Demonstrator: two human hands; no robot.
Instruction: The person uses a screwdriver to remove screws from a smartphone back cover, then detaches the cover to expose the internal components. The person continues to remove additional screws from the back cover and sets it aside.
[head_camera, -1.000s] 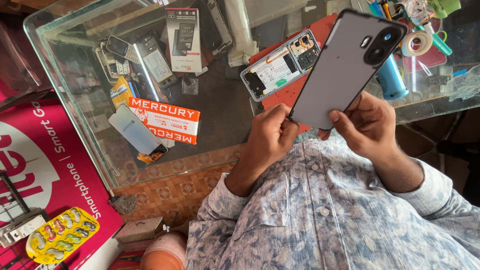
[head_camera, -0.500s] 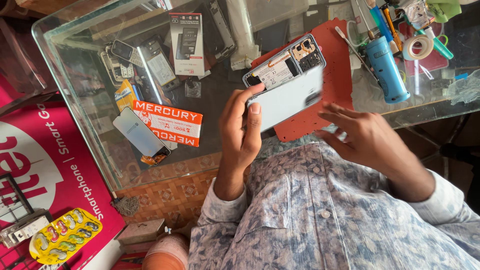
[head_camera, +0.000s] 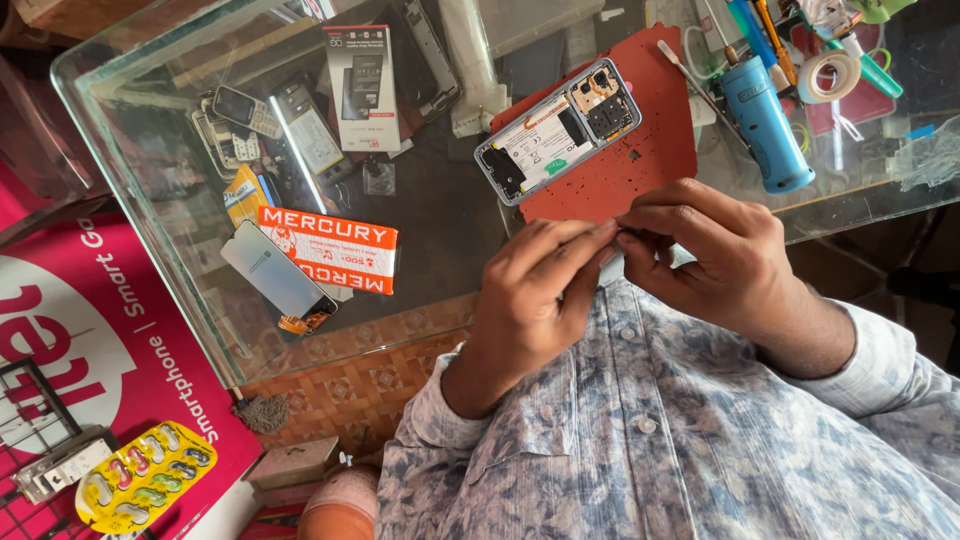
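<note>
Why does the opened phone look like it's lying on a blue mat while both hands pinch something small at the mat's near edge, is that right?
Not quite: the mat is red, not blue, as the head view shows. The opened phone lies on it, and the left hand and right hand meet fingertip to fingertip at its near edge; what they pinch is too small to tell.

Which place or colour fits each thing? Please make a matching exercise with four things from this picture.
Things:
1. opened phone
2. work mat
3. torch-shaped tool
4. tape roll

Descriptions:
A. red, lying on the glass table
B. blue, right of the mat
C. back cover off, lying on the mat
D. white ring, near the far right edge

Pairs: 1-C, 2-A, 3-B, 4-D
</note>
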